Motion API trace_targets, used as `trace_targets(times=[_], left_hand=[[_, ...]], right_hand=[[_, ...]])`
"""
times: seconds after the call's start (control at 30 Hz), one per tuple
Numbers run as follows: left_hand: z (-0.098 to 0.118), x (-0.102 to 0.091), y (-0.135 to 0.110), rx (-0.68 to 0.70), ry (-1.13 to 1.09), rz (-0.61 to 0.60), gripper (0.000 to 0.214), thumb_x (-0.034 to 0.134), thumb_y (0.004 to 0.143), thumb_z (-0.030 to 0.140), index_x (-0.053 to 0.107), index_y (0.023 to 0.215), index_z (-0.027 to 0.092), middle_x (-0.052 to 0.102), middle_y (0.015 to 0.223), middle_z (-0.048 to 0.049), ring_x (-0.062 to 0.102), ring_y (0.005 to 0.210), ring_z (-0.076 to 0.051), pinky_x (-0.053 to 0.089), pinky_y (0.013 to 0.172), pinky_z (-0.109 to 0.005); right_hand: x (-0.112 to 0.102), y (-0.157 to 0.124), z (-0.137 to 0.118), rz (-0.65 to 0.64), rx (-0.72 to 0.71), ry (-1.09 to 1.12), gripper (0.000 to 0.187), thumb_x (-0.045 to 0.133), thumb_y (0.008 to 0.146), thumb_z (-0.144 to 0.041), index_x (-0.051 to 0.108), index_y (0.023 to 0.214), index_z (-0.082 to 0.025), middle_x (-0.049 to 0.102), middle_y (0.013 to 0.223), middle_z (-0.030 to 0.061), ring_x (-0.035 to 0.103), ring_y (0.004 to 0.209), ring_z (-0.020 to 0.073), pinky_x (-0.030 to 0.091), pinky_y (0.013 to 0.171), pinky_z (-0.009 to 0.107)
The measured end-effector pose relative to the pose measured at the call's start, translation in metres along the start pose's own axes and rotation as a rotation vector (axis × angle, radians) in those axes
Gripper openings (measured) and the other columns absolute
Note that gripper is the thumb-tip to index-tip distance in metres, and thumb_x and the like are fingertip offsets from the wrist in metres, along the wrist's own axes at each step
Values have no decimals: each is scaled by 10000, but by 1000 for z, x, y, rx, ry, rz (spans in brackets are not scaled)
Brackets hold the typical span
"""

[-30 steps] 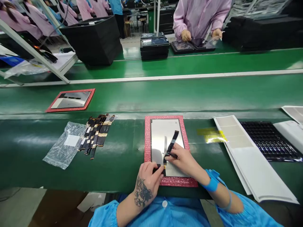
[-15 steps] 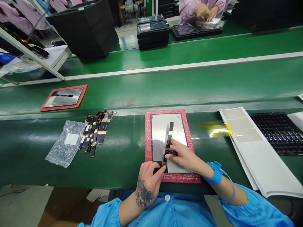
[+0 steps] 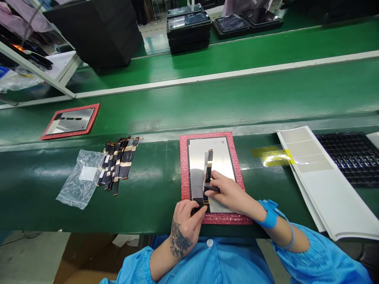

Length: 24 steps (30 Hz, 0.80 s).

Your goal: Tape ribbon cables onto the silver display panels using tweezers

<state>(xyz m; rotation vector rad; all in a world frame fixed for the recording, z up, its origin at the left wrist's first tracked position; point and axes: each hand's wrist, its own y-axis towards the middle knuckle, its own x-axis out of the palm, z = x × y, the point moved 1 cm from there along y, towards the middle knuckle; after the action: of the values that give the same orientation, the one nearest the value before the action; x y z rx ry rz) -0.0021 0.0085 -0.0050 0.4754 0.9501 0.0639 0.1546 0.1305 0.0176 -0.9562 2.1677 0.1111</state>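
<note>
A silver display panel [image 3: 220, 156] lies on a pink bubble-wrap sheet [image 3: 183, 165] at the near edge of the green bench. A black flex cable [image 3: 209, 163] runs up the panel's middle. My right hand [image 3: 229, 193] pinches the cable's lower part, holding a thin dark tool across it. My left hand [image 3: 188, 219], tattooed on its back, presses its fingertips on the black connector [image 3: 197, 207] at the panel's bottom edge. A blue wrist strap [image 3: 268, 217] is on my right wrist.
A fan of several black flex cables [image 3: 118, 163] and a clear plastic bag [image 3: 81, 177] lie left. Another panel on pink wrap [image 3: 71, 120] sits on the belt. Yellow tape [image 3: 271, 157], white sheets [image 3: 319, 185] and a black tray [image 3: 346, 156] are right. Black trays [image 3: 188, 27] stand beyond.
The flex cable has swung from leaning right to standing nearly straight up the panel. Both hands stay at its lower end. The view has tilted down.
</note>
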Motion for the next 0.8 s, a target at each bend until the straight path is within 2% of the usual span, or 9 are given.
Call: trace_targets(times=[0.37,0.63,0.8], left_hand=[[1,-1,0,11,14,-20,268,503,875,107,668,1064,203,593,906,-63,522,872,-180,488,750,-297],[5,0,-5,100,239,-24,313,496,865,114,671,1114,187,591,928,-83,516,908,-206,453,850,-336],[7,1,-4,87,286,-40,325,487,864,127,662,1129,191,567,933,-83,507,914,-214,442,845,-356]], right_hand=[[0,0,-4,-26,30,-62,226,606,816,-155,519,608,-177,473,801,21,507,677,139,386,585,277],[1,-2,-3,-48,49,5,197,597,823,-131,544,638,-174,508,855,43,546,762,173,423,644,293],[-1,-1,-4,-28,23,-41,226,612,816,-126,521,616,-179,486,799,22,522,694,153,400,596,284]])
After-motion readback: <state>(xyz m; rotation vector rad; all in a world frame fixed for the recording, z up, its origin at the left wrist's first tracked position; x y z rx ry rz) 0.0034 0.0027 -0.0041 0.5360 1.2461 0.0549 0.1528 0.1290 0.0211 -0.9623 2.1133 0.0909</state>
